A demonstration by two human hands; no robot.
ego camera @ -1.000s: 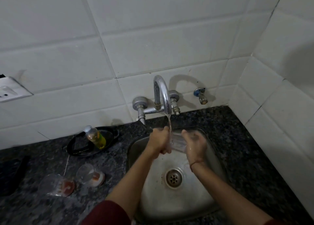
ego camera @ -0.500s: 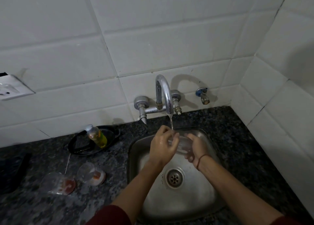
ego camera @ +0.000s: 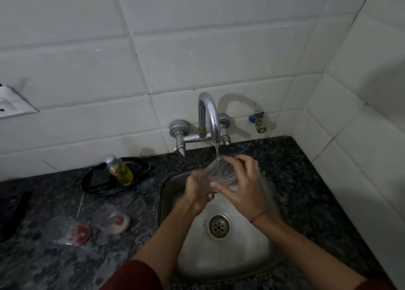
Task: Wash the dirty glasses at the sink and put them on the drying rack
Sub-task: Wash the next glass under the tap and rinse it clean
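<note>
Head view, room: white wall tiles point(ego camera: 197, 48) met in a corner on the right, above a dark speckled countertop point(ego camera: 306, 180).
Sink: a steel sink point(ego camera: 241, 257) sat sunk in the countertop, its drain point(ego camera: 219, 225) bare near the middle.
Tap: a curved chrome tap point(ego camera: 209, 118) on the wall ran a thin stream of water point(ego camera: 217, 153) onto the held glass.
Left hand: the left hand point(ego camera: 198, 191) was curled round the lower end of the held glass point(ego camera: 221, 171), gripping it.
Right hand: the right hand point(ego camera: 245, 186) had bent fingers wrapped round the upper end of the same glass; a red thread point(ego camera: 259, 215) circled the wrist.
Task's thing: the held glass was tilted between both hands, above the sink and under the spout.
Glasses counted: three, one in the hands and two lying on the countertop left of the sink, the left glass point(ego camera: 65, 230) and the second glass point(ego camera: 109, 218), both with reddish residue.
Other counts: one black dish point(ego camera: 98, 182) holding one bottle point(ego camera: 119, 169) of yellow-green liquid; one small valve point(ego camera: 258, 123) right of the tap; one socket point(ego camera: 11, 105) at the left edge.
</note>
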